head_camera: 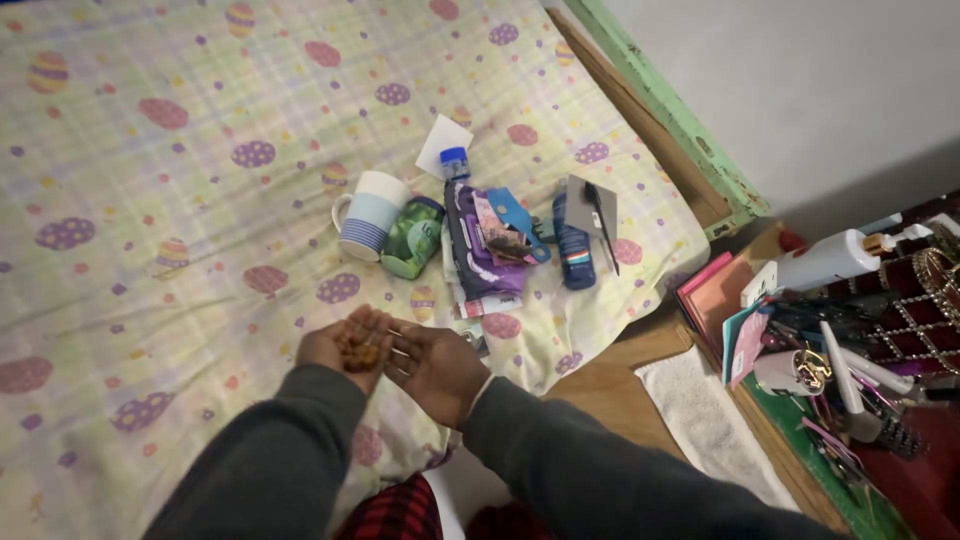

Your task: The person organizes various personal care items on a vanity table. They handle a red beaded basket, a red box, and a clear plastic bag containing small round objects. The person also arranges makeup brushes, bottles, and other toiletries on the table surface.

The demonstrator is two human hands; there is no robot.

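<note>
While both hands sit low-centre in the head view, palms up & touching side by side over the bed edge, the left hand (345,345) is cupped with fingers half spread, carrying a small heap of brown bits (358,353) in the palm; can't tell what the bits are. The right hand (435,368) lies flat and bare, fingers spread, its edge against the left. Both arms in dark grey sleeves; red-black check cloth shows below, btwn the arms. Under the hands: a sheet (150,200) w/ pastel checks and purple/pink egg shapes, covering the bed. Beyond the hands, mid-sheet, a cluster: a striped mug (368,214) on its side, just beside a green pouch (413,236); next to that a purple pack (480,258) w/ small cards on top; a white paper (443,143) behind; a blue-capped bottle (573,245) lying near a grey card (590,205). Right of the bed, a green-painted frame (680,125). Lower right: a white towel (705,425) on the wood floor, then a crowded shelf, incl. a white spray bottle (825,260) & pink notebooks (715,290); smaller items there too jumbled to tell.
</note>
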